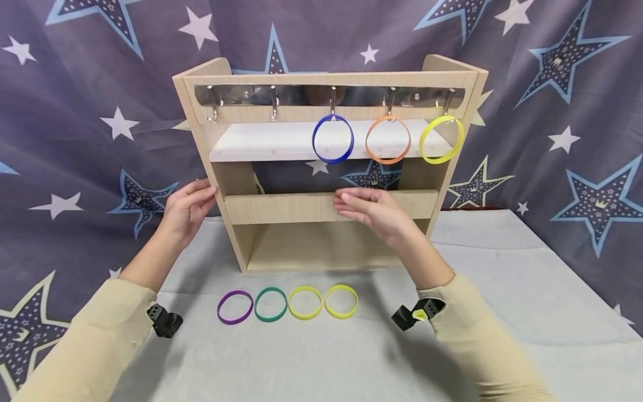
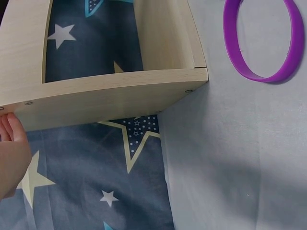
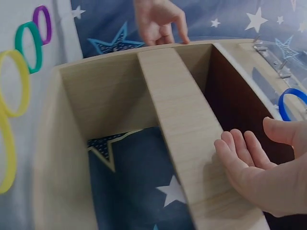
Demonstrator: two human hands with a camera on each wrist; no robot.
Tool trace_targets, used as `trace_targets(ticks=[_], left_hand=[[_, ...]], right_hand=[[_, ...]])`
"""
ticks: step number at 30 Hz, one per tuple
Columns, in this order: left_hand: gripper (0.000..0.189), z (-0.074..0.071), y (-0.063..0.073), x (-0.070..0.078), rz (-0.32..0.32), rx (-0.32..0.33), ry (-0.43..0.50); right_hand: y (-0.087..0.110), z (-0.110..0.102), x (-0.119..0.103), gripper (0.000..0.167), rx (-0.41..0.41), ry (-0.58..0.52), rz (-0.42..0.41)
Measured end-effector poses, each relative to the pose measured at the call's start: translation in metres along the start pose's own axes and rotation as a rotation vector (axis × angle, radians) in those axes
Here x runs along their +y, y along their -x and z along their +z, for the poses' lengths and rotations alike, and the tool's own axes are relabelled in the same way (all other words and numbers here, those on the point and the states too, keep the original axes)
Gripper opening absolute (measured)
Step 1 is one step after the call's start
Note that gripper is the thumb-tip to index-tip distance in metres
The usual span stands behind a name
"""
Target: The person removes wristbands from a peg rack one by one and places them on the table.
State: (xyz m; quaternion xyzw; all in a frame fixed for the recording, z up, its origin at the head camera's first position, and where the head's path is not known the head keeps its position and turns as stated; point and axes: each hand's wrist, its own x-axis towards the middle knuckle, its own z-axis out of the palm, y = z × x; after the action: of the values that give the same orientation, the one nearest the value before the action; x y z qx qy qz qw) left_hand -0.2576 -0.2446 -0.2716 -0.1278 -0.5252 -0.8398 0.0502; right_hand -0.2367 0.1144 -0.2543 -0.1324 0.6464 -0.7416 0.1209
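My left hand [image 1: 186, 209] touches the outer left side of the wooden shelf [image 1: 326, 247] with its fingertips. In front of the shelf's middle board [image 1: 281, 209] is my right hand [image 1: 374, 212], palm turned inward, fingers extended and holding nothing. On the hook rail's hooks hang a blue wristband [image 1: 315, 146], an orange wristband [image 1: 387, 161] and a yellow wristband [image 1: 424, 134]. The two hooks at the left carry no band. Before the shelf lie a purple wristband [image 1: 219, 311], a green wristband [image 1: 271, 320] and two yellow wristbands, the left one [image 1: 305, 318] beside the right one [image 1: 341, 316].
The shelf stands on a grey-clothed table [image 1: 281, 363]. A dark curtain [image 1: 166, 100] with star prints hangs behind and at both sides. Each wrist wears a small black camera, the left camera [image 1: 164, 320] and the right camera [image 1: 404, 317].
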Motion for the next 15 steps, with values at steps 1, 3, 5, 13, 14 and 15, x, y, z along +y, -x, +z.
trace_targets(ticks=[1, 3, 5, 13, 14, 15], left_hand=[[0.017, 0.0, 0.0, 0.0, 0.0, -0.001, -0.003], [0.017, 0.0, -0.001, 0.0, -0.005, -0.001, -0.008], [0.017, 0.0, -0.001, 0.0, -0.009, 0.001, -0.014], [0.018, 0.001, 0.0, 0.001, -0.011, -0.005, -0.013], [0.018, 0.001, 0.0, 0.001, -0.011, -0.006, -0.012], [0.018, 0.001, 0.0, 0.001, -0.011, -0.008, -0.012]], right_hand=[[0.0, 0.001, -0.002, 0.042, 0.004, -0.007, -0.007], [-0.001, 0.003, -0.006, 0.043, 0.015, -0.027, -0.02], [-0.001, 0.004, -0.01, 0.043, 0.023, -0.047, -0.031], [-0.002, 0.011, -0.025, 0.042, 0.055, -0.149, -0.07], [-0.002, 0.012, -0.027, 0.042, 0.057, -0.162, -0.077], [-0.002, 0.012, -0.028, 0.043, 0.058, -0.173, -0.085]])
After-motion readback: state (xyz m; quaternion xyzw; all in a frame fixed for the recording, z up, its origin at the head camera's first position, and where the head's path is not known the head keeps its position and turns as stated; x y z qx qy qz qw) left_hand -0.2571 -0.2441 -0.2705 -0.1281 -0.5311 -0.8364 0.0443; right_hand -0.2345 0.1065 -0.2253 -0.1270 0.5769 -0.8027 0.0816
